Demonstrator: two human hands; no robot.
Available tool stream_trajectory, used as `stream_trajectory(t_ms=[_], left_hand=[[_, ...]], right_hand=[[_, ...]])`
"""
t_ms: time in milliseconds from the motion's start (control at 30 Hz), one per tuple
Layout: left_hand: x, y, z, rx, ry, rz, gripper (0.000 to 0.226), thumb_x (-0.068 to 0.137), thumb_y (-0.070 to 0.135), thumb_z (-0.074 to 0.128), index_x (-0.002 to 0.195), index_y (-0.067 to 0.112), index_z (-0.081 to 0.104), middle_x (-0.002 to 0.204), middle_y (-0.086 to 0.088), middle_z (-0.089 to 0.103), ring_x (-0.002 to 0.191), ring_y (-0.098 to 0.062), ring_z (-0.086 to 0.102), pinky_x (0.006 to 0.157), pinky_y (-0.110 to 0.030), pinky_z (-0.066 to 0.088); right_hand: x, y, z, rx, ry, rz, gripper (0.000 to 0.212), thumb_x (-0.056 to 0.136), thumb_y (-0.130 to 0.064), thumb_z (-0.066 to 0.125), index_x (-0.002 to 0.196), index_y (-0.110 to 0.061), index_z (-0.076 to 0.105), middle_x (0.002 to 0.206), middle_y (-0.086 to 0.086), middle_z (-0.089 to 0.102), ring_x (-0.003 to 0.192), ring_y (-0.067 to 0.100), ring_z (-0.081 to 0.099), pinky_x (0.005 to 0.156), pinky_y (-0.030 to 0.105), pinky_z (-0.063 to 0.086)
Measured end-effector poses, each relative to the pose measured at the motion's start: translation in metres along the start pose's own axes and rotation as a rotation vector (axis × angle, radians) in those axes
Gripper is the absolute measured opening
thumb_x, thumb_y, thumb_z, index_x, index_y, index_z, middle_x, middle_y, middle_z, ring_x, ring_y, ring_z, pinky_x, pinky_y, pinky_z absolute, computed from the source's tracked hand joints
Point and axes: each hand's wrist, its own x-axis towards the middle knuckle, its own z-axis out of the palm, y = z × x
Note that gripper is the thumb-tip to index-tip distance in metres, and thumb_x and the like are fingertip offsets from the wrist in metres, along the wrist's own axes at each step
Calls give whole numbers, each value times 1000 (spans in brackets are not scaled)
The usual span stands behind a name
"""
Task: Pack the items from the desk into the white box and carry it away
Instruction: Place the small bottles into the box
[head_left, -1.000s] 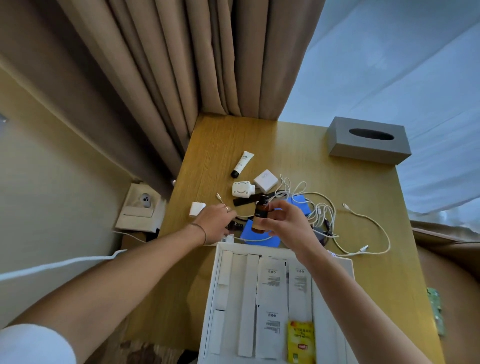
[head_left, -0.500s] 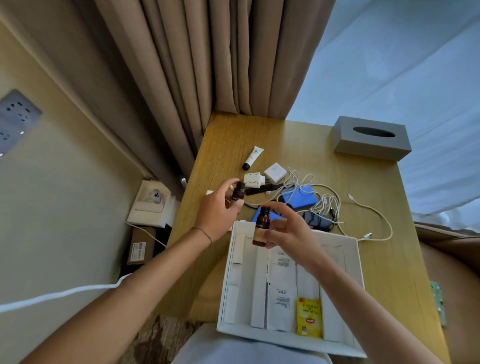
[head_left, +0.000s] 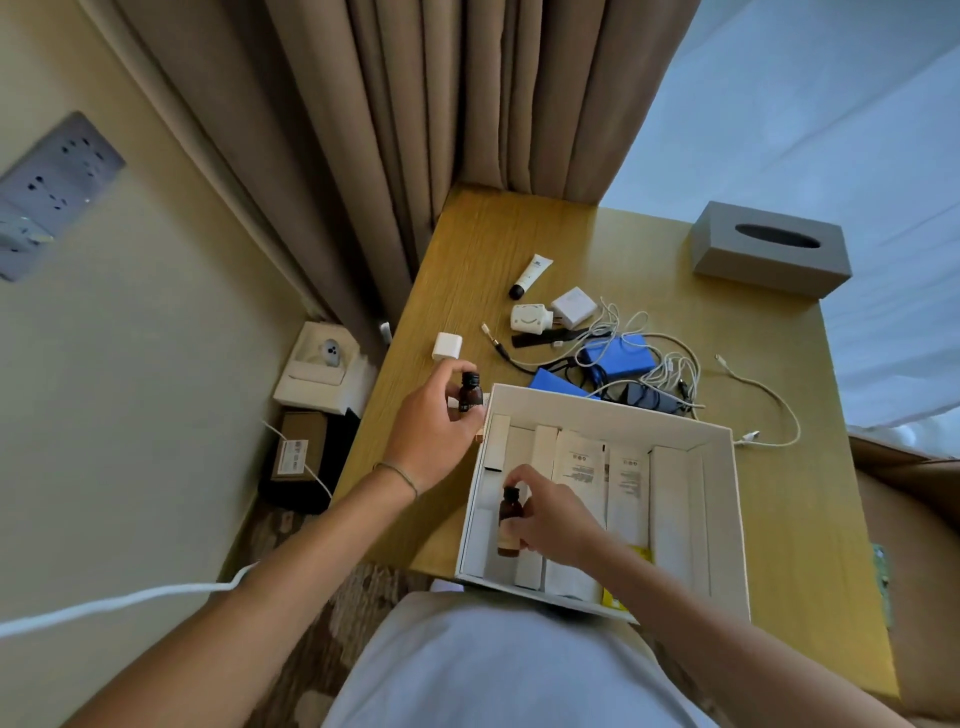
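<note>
My right hand (head_left: 550, 519) grasps a small amber glass bottle (head_left: 509, 527) inside the open white cardboard box (head_left: 724, 514) on the wooden desk (head_left: 810, 493). My left hand (head_left: 434, 434) grips a second dark-capped amber bottle (head_left: 470, 397) just beside the box's far-left corner.

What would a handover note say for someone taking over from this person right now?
Right hand grips a small amber glass bottle low inside the open white cardboard box, at its left side.
Left hand holds a second dark bottle just outside the box's left wall.
Done: flat white packets and a yellow sachet lie in the box.
Left: both bottles, white tube, white chargers, blue packs, cables; then carry the box away.
</note>
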Motion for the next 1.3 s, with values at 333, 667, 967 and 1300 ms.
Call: stream_trajectory(t_ms=[333, 667, 967, 1300], left_hand=[[-13, 3, -3, 33, 12, -17, 38, 86, 24, 68, 117, 41, 53, 101, 16, 63, 68, -11, 67, 64, -40, 62], [-15, 14, 0, 65, -38, 3, 30, 85, 23, 73, 111, 32, 61, 87, 11, 68, 68, -7, 67, 66, -36, 61], [-12, 34, 11, 160, -177, 40, 27, 80, 25, 79, 99, 29, 59, 76, 8, 69, 67, -7, 66, 61, -23, 56], [-13, 41, 66, 588, -547, 11, 31, 74, 18, 76, 87, 27, 49, 85, 5, 57, 76, -12, 57, 58, -27, 50]], right_hand=[[7, 7, 31, -198, 92, 6, 25, 85, -24, 75, 104, -32, 60, 95, -2, 70, 83, 18, 65, 73, 36, 59], [14, 1, 31, -463, 146, -84, 12, 87, -21, 69, 97, -16, 74, 92, 3, 68, 84, 22, 61, 67, 29, 47], [8, 8, 12, -425, 272, -175, 24, 91, -29, 65, 112, -20, 72, 108, 2, 53, 101, 23, 53, 74, 32, 46], [-13, 44, -29, -178, 379, 12, 29, 92, -16, 57, 111, -27, 74, 112, -4, 68, 102, 16, 61, 73, 27, 41]])
